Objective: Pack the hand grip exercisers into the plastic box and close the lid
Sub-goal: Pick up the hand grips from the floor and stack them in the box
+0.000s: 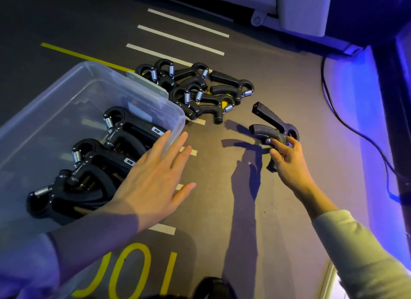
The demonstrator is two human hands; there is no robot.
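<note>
The right hand (287, 158) pinches one exerciser (274, 129) by its spring end above the floor (222, 209), right of the box (89, 94), so it could swing loose and drop, while the left hand (153, 178) hovers flat, holding nothing.

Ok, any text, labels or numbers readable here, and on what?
"100", seen upside down: large yellow floor marking, partly cut off by the frame edge.
White labels on the grippers in the box: too small and blurred to read.
Scale marks on a gripper body: too small to read.
Nothing readable on the gripper held by the right hand.
</note>
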